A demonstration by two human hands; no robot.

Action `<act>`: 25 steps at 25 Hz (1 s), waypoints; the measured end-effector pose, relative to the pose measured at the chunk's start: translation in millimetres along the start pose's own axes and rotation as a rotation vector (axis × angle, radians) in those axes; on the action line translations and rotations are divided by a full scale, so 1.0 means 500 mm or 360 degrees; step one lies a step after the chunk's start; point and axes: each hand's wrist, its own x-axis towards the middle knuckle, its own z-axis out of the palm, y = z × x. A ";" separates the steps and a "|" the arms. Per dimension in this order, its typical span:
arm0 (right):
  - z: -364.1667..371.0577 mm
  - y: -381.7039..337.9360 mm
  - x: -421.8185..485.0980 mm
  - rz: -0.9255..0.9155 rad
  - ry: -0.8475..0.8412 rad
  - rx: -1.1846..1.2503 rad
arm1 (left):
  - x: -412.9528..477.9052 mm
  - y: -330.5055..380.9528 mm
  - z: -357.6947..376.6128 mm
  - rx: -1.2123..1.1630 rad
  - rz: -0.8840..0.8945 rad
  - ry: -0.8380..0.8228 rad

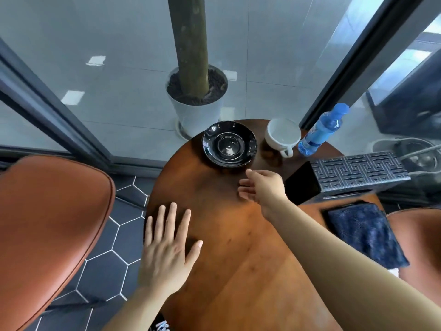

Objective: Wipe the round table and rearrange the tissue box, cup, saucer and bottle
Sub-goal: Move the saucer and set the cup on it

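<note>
Glass-walled corner, pale tiles outside, dark hexagon tiles underfoot. Round brown wooden bench [226, 259] fills centre and lower right of frame. Orange chair [47, 223] lower left. White plant pot [195, 111] with a thick trunk top centre, past the bench's far edge.

Task things all crowd the far side of the bench, upper centre to right. Black saucer [229, 144] upper centre, flat, empty. White cup [282, 136] just right of it, apart, upright, handle toward the bottom of frame. Blue bottle [322, 130] just right of the cup, cap slanting up-right in this wide view; cannot tell if it touches the cup. Patterned tissue box [358, 173] at right, long axis left-right. Blue cloth [365, 235] below the box at the bench's right edge, neither hand on it.

Right hand [262, 185] hovers mid-frame, forearm entering from lower right. Its fingers [249, 173] are loosely spread, grasping nothing, tips aimed up-left. Left hand [167, 249] lower centre-left, palm flat on the bench by its left edge, fingers [171, 216] straight and released, nothing held.

Key relation: the saucer's near rim sits just above and slightly left of the right fingertips, close, with a small gap showing. Right hand is much nearer than left. Cup is up-right of that hand, further off.

Judgement: saucer looks like the next pick, by the right hand. Its rim is low and glossy, so a pinch at the near edge could slip. With the cloth unheld, cannot tell whether wiping is done or pending.
</note>
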 end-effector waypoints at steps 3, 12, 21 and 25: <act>0.029 -0.018 0.040 0.0015 0.0104 0.0130 | -0.003 -0.002 0.000 -0.0033 0.0004 0.0036; 0.059 -0.047 0.079 -0.0006 0.0180 0.0167 | -0.004 -0.001 -0.002 -0.0054 -0.0012 0.0089; -0.013 0.056 -0.031 -0.0144 0.0136 -0.0153 | -0.013 -0.005 0.008 -0.0381 -0.0054 0.0416; -0.019 0.111 -0.079 -0.0204 0.0057 -0.0254 | -0.012 -0.013 0.015 -0.0642 -0.0101 0.0545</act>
